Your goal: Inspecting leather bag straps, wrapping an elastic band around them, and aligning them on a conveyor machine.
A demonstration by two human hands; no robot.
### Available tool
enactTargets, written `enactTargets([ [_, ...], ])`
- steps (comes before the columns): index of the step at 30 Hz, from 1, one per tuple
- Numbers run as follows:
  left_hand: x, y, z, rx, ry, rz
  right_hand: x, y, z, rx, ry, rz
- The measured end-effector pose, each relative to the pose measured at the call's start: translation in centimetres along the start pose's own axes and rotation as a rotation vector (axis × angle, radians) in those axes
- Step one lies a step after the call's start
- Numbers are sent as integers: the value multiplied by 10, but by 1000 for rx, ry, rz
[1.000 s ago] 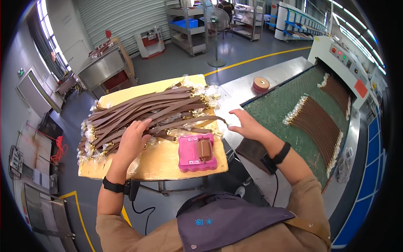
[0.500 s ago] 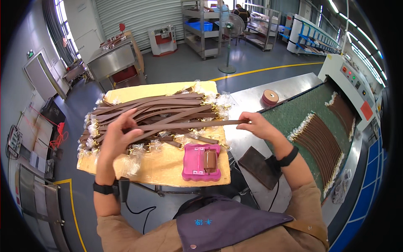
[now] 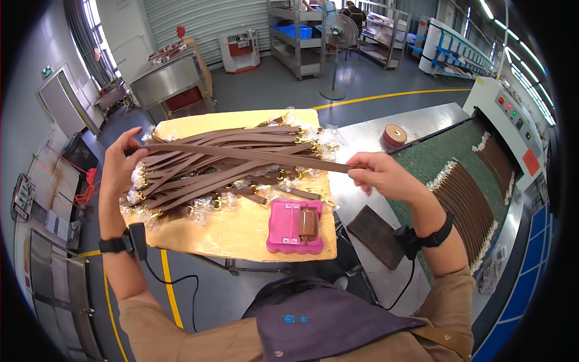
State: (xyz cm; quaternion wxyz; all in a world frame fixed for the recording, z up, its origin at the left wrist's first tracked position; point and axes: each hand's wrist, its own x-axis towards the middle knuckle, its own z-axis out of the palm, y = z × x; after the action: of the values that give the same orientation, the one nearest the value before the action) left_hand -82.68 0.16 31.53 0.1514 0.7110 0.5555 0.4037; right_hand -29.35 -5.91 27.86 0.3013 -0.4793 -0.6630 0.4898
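A long brown strap is stretched across the front of a heap of similar straps. My right hand pinches its right end between thumb and fingers. At the strap's other end is my left hand, with the strap between thumb and forefinger and the other fingers loosely raised. The heaped straps have gold-coloured metal ends wrapped in clear plastic. They lie on a yellowish board. Near the board's front right corner sits a pink holder carrying a brown roll.
To the right is a metal table with a brown tape roll and a dark flat slab. Beyond it, rows of straps lie on a green conveyor belt. A fan stands farther back.
My left hand has moved left and away along the strap to its end. My right hand has shifted slightly; the strap now slants down to the right.
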Motion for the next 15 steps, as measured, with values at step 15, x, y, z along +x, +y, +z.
enactTargets([
  [15, -61, 128, 199, -145, -150, 822, -4, -30, 72, 604, -219, 325],
])
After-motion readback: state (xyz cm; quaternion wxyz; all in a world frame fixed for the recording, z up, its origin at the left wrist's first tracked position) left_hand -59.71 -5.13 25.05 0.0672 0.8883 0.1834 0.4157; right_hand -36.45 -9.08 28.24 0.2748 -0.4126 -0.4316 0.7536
